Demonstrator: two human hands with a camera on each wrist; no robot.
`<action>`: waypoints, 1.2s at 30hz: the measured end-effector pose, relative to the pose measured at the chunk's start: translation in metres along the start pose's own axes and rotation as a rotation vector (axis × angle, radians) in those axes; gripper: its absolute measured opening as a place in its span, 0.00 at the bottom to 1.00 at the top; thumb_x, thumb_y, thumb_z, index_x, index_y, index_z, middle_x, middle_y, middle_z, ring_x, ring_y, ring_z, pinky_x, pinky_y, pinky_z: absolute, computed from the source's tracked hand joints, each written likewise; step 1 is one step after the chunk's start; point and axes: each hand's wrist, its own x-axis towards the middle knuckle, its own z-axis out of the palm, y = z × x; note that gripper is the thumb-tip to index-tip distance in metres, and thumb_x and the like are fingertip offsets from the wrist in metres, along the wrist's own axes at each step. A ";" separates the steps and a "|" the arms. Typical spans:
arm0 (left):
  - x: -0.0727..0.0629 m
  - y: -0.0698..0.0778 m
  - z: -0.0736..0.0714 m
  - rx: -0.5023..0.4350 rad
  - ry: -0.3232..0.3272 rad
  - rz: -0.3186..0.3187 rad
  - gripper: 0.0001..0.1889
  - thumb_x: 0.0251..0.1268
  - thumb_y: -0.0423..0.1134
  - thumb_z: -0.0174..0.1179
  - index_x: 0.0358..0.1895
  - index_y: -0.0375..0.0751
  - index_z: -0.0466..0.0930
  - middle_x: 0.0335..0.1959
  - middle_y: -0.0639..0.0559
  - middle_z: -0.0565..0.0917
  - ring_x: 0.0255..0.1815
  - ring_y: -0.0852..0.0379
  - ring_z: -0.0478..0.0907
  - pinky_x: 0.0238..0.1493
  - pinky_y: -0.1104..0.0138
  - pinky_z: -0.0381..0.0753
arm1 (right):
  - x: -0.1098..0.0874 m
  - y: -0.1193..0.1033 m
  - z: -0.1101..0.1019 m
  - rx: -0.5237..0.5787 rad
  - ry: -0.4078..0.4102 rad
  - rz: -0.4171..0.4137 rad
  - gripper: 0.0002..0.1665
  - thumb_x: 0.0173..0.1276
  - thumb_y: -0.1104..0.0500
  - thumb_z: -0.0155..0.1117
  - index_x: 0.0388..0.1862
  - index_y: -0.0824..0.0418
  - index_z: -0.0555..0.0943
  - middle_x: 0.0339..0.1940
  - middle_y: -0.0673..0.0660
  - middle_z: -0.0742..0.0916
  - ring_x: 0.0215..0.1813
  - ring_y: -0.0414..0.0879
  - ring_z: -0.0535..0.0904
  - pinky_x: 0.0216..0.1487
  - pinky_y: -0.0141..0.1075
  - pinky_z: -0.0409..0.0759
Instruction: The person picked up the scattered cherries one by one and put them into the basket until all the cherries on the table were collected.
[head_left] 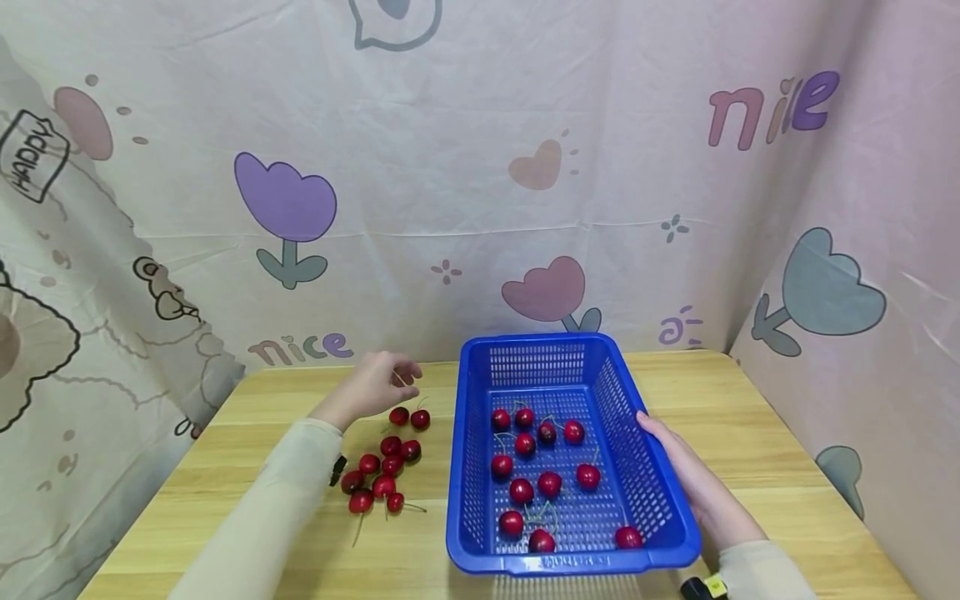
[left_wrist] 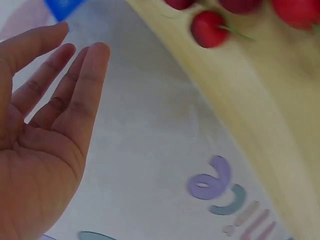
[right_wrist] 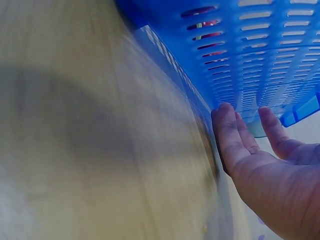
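Observation:
My left hand (head_left: 375,385) hovers over the far left of the table, its palm and loosely extended fingers (left_wrist: 90,85) holding nothing in the left wrist view. Just below it lie two red cherries (head_left: 409,418), and nearer to me is a cluster of several more cherries (head_left: 384,486), some with stems. To their right stands a blue perforated plastic basket (head_left: 467,467) with several cherries (head_left: 550,483) spread over its bottom. My right hand (head_left: 693,479) is at the basket's right side, thumb at the rim; the right wrist view shows its fairly straight fingers (right_wrist: 230,130) against the slotted wall.
A light wooden table (head_left: 765,467) carries everything. Behind it and at both sides hangs a pale cloth (head_left: 450,167) printed with flowers and words, reaching down to the table's back edge.

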 end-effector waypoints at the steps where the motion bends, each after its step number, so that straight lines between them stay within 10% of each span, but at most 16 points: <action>1: 0.000 -0.005 0.001 0.007 -0.003 -0.008 0.09 0.68 0.31 0.71 0.49 0.34 0.88 0.40 0.45 0.91 0.42 0.50 0.88 0.50 0.55 0.92 | 0.000 0.000 0.000 -0.001 0.003 0.002 0.55 0.82 0.23 0.35 0.91 0.52 0.36 0.81 0.79 0.64 0.59 0.58 0.86 0.61 0.62 0.87; 12: -0.004 -0.039 0.011 0.102 -0.058 -0.101 0.13 0.62 0.31 0.75 0.49 0.31 0.88 0.45 0.36 0.90 0.46 0.45 0.86 0.53 0.48 0.89 | 0.001 -0.001 0.000 0.028 -0.024 0.014 0.56 0.81 0.22 0.35 0.91 0.52 0.35 0.82 0.78 0.64 0.61 0.58 0.86 0.63 0.61 0.87; 36: 0.003 -0.052 0.036 0.109 -0.115 -0.170 0.09 0.61 0.30 0.77 0.43 0.37 0.90 0.37 0.46 0.89 0.38 0.51 0.84 0.48 0.53 0.88 | 0.003 0.002 -0.003 0.049 -0.073 -0.003 0.55 0.82 0.24 0.35 0.91 0.55 0.35 0.75 0.73 0.73 0.60 0.57 0.86 0.62 0.58 0.87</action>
